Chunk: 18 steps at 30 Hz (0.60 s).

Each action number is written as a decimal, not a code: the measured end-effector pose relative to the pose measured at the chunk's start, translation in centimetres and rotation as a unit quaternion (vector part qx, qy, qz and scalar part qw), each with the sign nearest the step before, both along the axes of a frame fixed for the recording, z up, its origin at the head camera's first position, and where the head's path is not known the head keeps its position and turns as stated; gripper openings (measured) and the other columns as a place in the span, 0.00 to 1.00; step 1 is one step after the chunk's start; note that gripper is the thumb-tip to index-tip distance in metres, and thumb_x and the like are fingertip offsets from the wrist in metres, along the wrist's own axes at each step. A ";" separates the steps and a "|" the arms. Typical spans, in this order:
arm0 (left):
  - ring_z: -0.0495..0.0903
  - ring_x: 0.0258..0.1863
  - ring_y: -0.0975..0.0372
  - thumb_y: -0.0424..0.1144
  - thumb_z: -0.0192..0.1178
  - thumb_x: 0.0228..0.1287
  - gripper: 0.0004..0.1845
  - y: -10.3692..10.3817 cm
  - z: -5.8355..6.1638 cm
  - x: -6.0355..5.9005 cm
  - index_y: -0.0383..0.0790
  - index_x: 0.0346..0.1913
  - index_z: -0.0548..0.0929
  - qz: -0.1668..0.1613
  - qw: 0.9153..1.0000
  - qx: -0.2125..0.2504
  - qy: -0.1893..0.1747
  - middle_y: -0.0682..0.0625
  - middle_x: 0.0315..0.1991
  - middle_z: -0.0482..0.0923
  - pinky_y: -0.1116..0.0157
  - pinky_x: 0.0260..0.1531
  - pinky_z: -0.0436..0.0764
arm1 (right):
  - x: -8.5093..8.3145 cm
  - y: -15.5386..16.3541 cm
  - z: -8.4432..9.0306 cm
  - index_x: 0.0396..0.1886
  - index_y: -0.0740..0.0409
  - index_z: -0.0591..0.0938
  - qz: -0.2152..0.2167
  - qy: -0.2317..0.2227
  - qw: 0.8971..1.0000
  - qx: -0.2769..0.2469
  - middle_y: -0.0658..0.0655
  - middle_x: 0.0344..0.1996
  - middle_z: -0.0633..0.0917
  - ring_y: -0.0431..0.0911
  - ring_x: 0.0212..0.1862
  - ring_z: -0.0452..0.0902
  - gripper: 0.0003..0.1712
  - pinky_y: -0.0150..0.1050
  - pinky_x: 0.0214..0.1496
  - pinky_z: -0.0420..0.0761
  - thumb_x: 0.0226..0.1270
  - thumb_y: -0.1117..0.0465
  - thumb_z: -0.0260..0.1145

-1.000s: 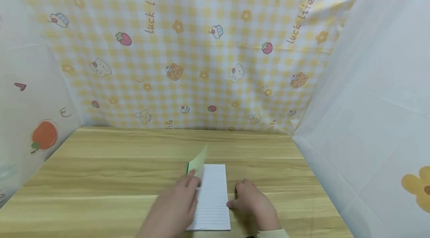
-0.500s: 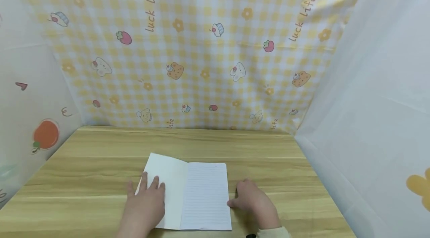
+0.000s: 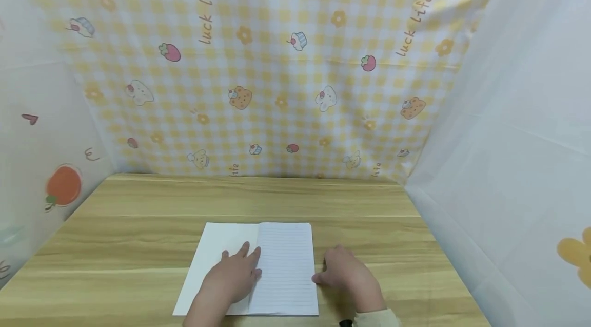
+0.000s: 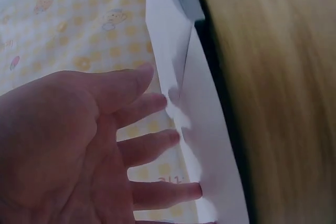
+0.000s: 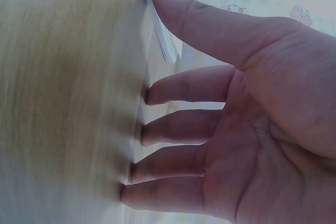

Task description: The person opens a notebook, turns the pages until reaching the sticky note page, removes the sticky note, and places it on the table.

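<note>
Left hand: fingers flat, pressing the open notebook near its fold.
Right hand: fingers straight, thumb touching notebook's right edge.

Notebook: matt white paper, right page ruled, left page plain. Tabletop: smooth light wood-grain, slight sheen. Backdrop: thin printed plastic sheet, creased, faintly glossy.
</note>
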<state>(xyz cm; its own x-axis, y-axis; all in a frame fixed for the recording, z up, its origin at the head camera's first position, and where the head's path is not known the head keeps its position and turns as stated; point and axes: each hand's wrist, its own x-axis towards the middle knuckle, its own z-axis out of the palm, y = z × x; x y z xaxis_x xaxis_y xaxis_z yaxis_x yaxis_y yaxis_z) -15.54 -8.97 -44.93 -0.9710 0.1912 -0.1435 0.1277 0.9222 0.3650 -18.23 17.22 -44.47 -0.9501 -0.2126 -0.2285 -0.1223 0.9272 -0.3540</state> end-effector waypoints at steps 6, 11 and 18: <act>0.70 0.74 0.29 0.46 0.62 0.75 0.26 0.5 -0.4 -0.2 0.36 0.69 0.82 0.003 1.000 -0.009 -0.010 0.31 0.73 0.75 0.25 0.69 0.68 | -0.1 0.2 0.2 0.22 0.60 0.79 0.015 -0.018 0.999 -0.032 0.53 0.22 0.77 0.46 0.25 0.68 0.21 0.40 0.27 0.70 0.58 0.54 0.82; 0.58 0.77 0.22 0.47 0.62 0.75 0.27 0.9 -0.3 -0.1 0.37 0.70 0.81 0.021 0.999 0.016 -0.045 0.29 0.75 0.71 0.12 0.52 0.64 | 0.1 0.2 0.4 0.18 0.56 0.76 0.022 -0.034 0.998 -0.043 0.48 0.18 0.70 0.42 0.23 0.61 0.23 0.37 0.25 0.62 0.59 0.54 0.80; 0.62 0.77 0.25 0.45 0.61 0.75 0.27 0.7 0.2 -0.4 0.32 0.69 0.81 0.016 0.998 0.026 -0.046 0.26 0.75 0.70 0.14 0.57 0.64 | 0.1 -0.1 0.7 0.17 0.54 0.74 0.023 -0.033 0.999 -0.036 0.48 0.18 0.68 0.43 0.22 0.60 0.24 0.38 0.25 0.62 0.61 0.50 0.79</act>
<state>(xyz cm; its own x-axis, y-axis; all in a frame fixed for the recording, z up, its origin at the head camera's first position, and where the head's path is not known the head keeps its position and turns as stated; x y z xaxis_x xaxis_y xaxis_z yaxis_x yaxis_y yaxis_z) -15.98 -8.26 -44.74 -0.9600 0.1690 -0.2231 0.0617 0.9053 0.4204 -18.17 17.17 -43.72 -0.9223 -0.2741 -0.2724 -0.1391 0.8931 -0.4278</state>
